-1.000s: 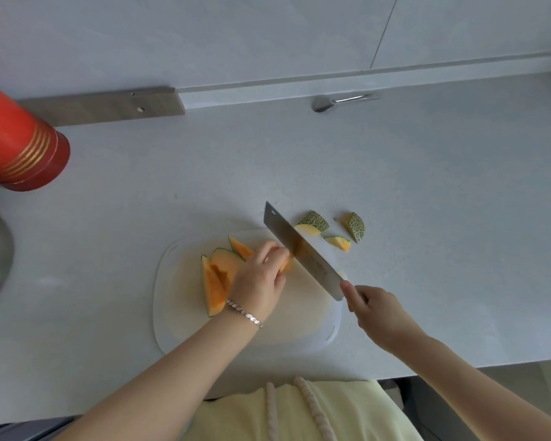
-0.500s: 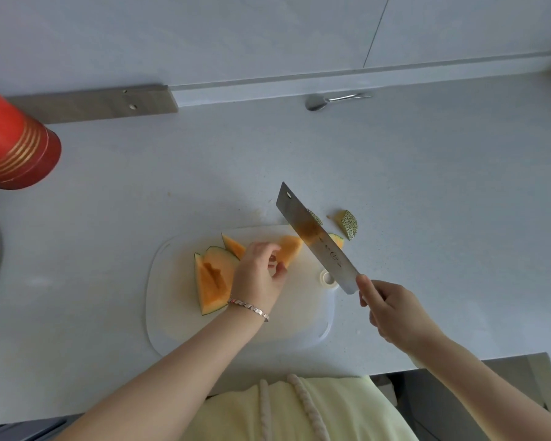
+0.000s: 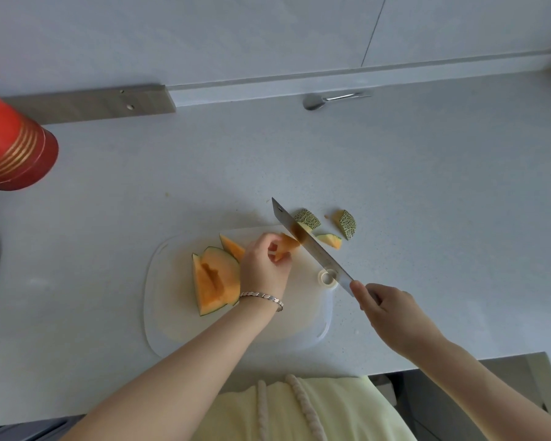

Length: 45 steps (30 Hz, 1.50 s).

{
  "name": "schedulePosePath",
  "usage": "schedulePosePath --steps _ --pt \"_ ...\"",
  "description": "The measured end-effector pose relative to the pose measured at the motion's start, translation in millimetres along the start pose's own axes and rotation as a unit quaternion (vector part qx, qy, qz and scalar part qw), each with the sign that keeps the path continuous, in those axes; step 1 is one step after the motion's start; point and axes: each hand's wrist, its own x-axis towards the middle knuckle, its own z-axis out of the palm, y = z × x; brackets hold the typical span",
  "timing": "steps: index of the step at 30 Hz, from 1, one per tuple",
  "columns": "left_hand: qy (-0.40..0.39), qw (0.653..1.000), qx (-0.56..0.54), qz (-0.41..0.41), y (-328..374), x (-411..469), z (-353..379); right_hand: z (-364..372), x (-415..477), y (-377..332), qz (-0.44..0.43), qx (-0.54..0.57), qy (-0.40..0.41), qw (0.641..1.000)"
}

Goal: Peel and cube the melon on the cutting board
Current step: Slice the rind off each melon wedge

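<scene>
Barely begun, I judge: the left hand [image 3: 264, 265] pinches a melon slice [image 3: 287, 244] on the cutting board [image 3: 178, 326], the right hand [image 3: 392, 310] grips the knife [image 3: 315, 249] over its end, rind scraps [image 3: 307, 218] lie on the desk [image 3: 427, 202], and the big wedge [image 3: 213, 281] is unpeeled.

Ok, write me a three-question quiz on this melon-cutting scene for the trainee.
1. True or false: the right hand grips the cleaver.
2. Where do the two netted rind pieces lie? A in a bowl; B on the counter beyond the cutting board; C on a plate.
3. What does the left hand hold?
Key: 1 true; 2 B; 3 a melon slice.
</scene>
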Motion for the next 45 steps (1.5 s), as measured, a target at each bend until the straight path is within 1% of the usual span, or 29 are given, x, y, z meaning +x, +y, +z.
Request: schedulePosePath --steps 2,5,8,10,13,15,21,27,36,39,42,45 --pt "0.001 1.0 0.006 -0.001 -1.8 3.7 -0.4 -1.4 0.2 -0.3 -0.001 -0.008 0.002 1.0" --pt "-0.013 0.999 0.038 0.03 -2.0 7.3 -1.9 -1.7 1.7 -1.4 0.007 -0.011 0.004 1.0" --pt "-0.011 0.997 0.051 0.052 -2.3 9.4 -5.3 0.5 3.3 -1.5 0.013 -0.007 0.007 1.0" --pt "-0.01 0.996 0.051 0.066 -3.2 10.4 -8.1 1.6 2.7 -1.4 0.02 0.023 0.006 1.0" --pt "-0.014 0.994 0.051 0.1 -5.2 10.6 -12.3 -0.6 -2.9 -5.0 0.036 0.113 0.001 0.993" --pt "-0.006 0.993 0.045 0.108 -6.8 10.5 -14.4 -4.5 -7.7 -9.7 0.027 0.136 -0.006 0.99" --pt "0.007 0.995 0.037 0.095 -6.5 8.0 -19.0 -6.0 -14.5 -20.6 -0.041 0.056 0.005 0.998" --pt "0.017 0.995 0.043 0.086 -5.4 8.6 -15.1 -0.8 -15.9 -25.0 -0.05 0.011 0.023 0.998" --pt "0.034 0.993 0.045 0.106 -9.1 10.5 -13.9 4.8 -12.6 -36.3 -0.089 -0.084 0.037 0.992" --pt "0.038 0.992 0.041 0.116 -8.4 11.3 -13.3 2.4 -16.6 -37.3 -0.079 -0.091 0.034 0.992" --pt "0.029 0.992 0.041 0.112 -8.1 11.3 -11.3 -2.8 -21.5 -36.0 -0.048 -0.078 0.028 0.995" --pt "0.015 0.993 0.045 0.109 -7.6 10.3 -11.4 -5.0 -16.8 -39.0 -0.041 -0.056 0.01 0.998"
